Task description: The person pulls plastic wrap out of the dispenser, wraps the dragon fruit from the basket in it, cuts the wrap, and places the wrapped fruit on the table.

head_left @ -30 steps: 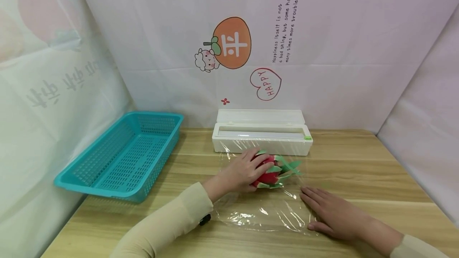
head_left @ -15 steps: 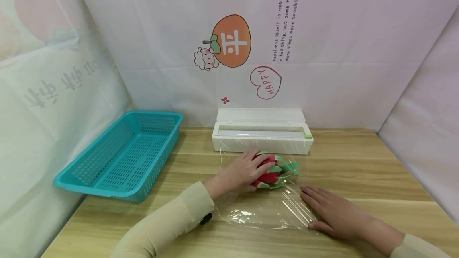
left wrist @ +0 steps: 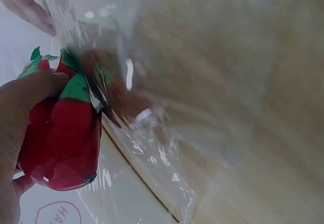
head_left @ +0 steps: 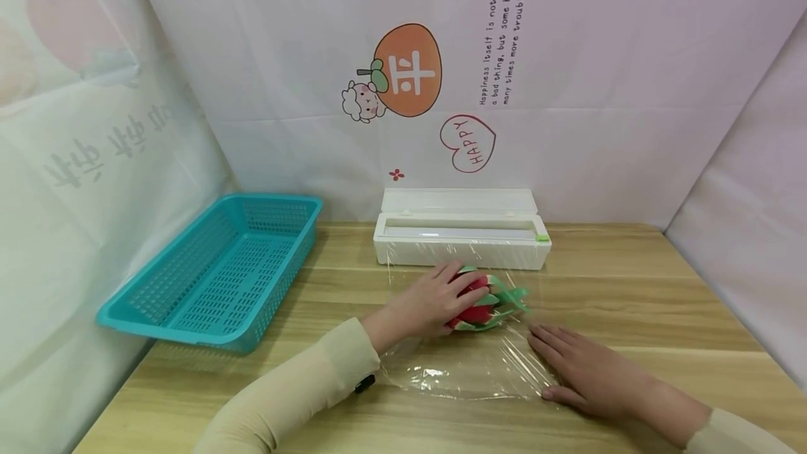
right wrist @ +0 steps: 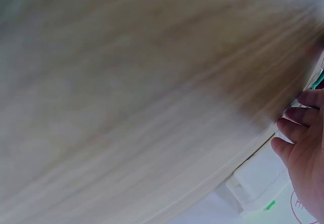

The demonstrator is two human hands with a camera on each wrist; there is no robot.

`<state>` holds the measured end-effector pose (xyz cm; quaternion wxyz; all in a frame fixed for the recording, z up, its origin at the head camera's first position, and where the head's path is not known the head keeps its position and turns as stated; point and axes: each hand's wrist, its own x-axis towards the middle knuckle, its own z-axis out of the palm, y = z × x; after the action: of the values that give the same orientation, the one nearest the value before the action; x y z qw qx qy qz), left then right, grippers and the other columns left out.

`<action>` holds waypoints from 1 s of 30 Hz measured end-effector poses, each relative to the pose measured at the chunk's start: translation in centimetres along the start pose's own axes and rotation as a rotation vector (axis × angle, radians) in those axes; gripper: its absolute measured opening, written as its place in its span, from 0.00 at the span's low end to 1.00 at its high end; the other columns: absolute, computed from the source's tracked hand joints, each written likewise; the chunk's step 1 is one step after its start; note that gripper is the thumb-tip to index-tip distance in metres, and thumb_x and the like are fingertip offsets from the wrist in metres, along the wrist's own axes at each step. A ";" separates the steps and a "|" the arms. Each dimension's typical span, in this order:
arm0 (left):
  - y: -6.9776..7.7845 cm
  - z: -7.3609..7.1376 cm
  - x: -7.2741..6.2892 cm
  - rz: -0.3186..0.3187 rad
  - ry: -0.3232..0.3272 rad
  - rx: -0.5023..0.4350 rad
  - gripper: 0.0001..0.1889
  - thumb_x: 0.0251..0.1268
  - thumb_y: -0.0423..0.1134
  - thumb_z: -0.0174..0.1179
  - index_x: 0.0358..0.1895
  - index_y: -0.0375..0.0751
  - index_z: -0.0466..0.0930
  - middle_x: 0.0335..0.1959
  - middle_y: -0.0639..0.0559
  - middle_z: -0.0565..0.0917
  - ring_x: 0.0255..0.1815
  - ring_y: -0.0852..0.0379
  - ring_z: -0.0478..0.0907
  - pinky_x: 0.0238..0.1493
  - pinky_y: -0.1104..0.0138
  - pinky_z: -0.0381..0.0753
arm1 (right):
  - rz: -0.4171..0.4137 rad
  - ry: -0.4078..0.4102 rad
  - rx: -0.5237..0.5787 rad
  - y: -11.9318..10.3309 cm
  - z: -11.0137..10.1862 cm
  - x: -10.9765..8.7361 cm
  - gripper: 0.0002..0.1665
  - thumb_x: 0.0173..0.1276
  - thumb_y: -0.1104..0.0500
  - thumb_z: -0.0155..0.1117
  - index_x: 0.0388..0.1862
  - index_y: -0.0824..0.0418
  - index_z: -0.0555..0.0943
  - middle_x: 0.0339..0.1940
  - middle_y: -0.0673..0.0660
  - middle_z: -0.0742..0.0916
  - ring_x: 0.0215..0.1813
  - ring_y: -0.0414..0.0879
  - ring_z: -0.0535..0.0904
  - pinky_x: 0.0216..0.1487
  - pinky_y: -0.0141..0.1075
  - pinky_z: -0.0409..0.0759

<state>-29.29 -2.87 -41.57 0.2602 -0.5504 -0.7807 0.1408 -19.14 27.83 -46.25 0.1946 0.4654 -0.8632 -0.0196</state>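
Observation:
A red dragon fruit [head_left: 477, 314] with green-tipped scales lies on a sheet of clear cling film [head_left: 463, 373] on the table. My left hand [head_left: 425, 302] grips it from the left, fingers curled over its top; the left wrist view shows the dragon fruit [left wrist: 63, 140] between thumb and fingers, with film [left wrist: 157, 153] beside it. To the right, my right hand [head_left: 589, 373] lies palm down, fingers fairly straight, fingertips at the film's right edge. Taut creases run through the film towards that hand. In the right wrist view the hand [right wrist: 306, 148] appears only at the right border.
Behind the fruit stands a white cling film box [head_left: 463, 253], its lid [head_left: 459, 200] raised and a green piece [head_left: 542, 237] at its right end. A turquoise plastic basket [head_left: 183, 333] stands at the left. Printed white cloth [head_left: 599, 125] walls the wooden table [head_left: 662, 300].
The creases on the film's right side have drawn into straight lines by my right hand. My left hand keeps its hold on the dragon fruit; both hands stay nearly in place.

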 end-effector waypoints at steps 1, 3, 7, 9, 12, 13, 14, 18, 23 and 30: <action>0.0 0.0 0.0 0.000 0.002 0.005 0.46 0.47 0.63 0.69 0.70 0.47 0.65 0.68 0.43 0.68 0.65 0.39 0.64 0.66 0.54 0.66 | -0.001 -0.001 0.000 0.0 0.0 0.0 0.42 0.68 0.37 0.58 0.64 0.70 0.72 0.64 0.66 0.76 0.62 0.60 0.73 0.73 0.31 0.37; 0.1 -0.2 0.0 0.000 0.001 0.009 0.46 0.48 0.64 0.69 0.70 0.47 0.65 0.68 0.43 0.68 0.66 0.38 0.64 0.65 0.53 0.66 | -0.003 -0.005 0.001 0.0 -0.1 0.0 0.42 0.68 0.37 0.59 0.64 0.70 0.72 0.64 0.66 0.76 0.62 0.60 0.73 0.73 0.31 0.36; 0.2 -0.3 0.0 -0.005 -0.003 -0.011 0.47 0.48 0.64 0.69 0.71 0.47 0.65 0.68 0.43 0.68 0.66 0.38 0.64 0.65 0.52 0.66 | -0.003 -0.016 0.004 0.0 -0.2 0.1 0.42 0.68 0.37 0.59 0.64 0.70 0.72 0.64 0.66 0.76 0.62 0.60 0.73 0.73 0.30 0.36; 0.2 -0.3 0.0 -0.006 -0.010 -0.015 0.48 0.47 0.65 0.69 0.71 0.47 0.64 0.68 0.43 0.68 0.66 0.38 0.63 0.66 0.53 0.66 | 0.000 -0.019 0.005 0.0 -0.3 0.1 0.41 0.67 0.37 0.59 0.64 0.70 0.72 0.64 0.66 0.76 0.62 0.60 0.73 0.73 0.30 0.36; 0.2 -0.4 -0.1 -0.002 -0.022 -0.012 0.49 0.47 0.66 0.69 0.72 0.47 0.64 0.69 0.43 0.67 0.67 0.38 0.63 0.66 0.52 0.65 | 0.003 -0.020 0.003 -0.1 -0.4 0.1 0.41 0.68 0.37 0.59 0.64 0.70 0.72 0.65 0.66 0.76 0.62 0.60 0.73 0.73 0.29 0.36; 0.2 -0.4 -0.1 0.000 -0.026 -0.012 0.49 0.47 0.66 0.69 0.72 0.47 0.63 0.69 0.43 0.66 0.67 0.38 0.62 0.66 0.52 0.64 | 0.002 -0.020 0.002 -0.1 -0.4 0.1 0.42 0.68 0.37 0.59 0.64 0.70 0.72 0.65 0.66 0.76 0.62 0.60 0.73 0.73 0.29 0.35; 0.2 -0.4 -0.1 0.000 -0.031 -0.012 0.49 0.47 0.66 0.69 0.72 0.48 0.63 0.69 0.43 0.66 0.68 0.38 0.62 0.66 0.52 0.64 | 0.001 -0.020 0.002 -0.1 -0.4 0.1 0.42 0.68 0.37 0.59 0.64 0.70 0.72 0.65 0.66 0.76 0.62 0.60 0.73 0.73 0.29 0.35; 0.3 -0.4 -0.1 -0.003 -0.053 -0.017 0.50 0.47 0.67 0.68 0.73 0.49 0.61 0.70 0.44 0.65 0.69 0.38 0.60 0.68 0.53 0.62 | -0.005 -0.013 0.006 0.0 -0.4 0.2 0.42 0.67 0.37 0.59 0.63 0.70 0.73 0.64 0.66 0.76 0.62 0.60 0.73 0.73 0.30 0.36; 0.3 -0.4 -0.1 -0.005 -0.074 -0.020 0.52 0.46 0.68 0.68 0.74 0.50 0.60 0.71 0.45 0.64 0.69 0.38 0.59 0.68 0.53 0.61 | 0.000 -0.013 0.006 0.0 -0.3 0.2 0.42 0.67 0.37 0.59 0.63 0.70 0.73 0.64 0.66 0.76 0.62 0.61 0.73 0.73 0.30 0.36; 0.3 -0.6 -0.1 -0.004 -0.086 -0.021 0.53 0.46 0.69 0.67 0.75 0.50 0.58 0.71 0.44 0.62 0.70 0.39 0.58 0.70 0.54 0.58 | 0.010 -0.010 0.004 0.1 -0.4 0.2 0.41 0.68 0.37 0.59 0.63 0.70 0.73 0.64 0.67 0.76 0.62 0.62 0.73 0.73 0.30 0.35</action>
<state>-28.74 -2.90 -41.28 0.2207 -0.5451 -0.7937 0.1556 -19.17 27.73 -45.78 0.1895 0.4612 -0.8666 -0.0189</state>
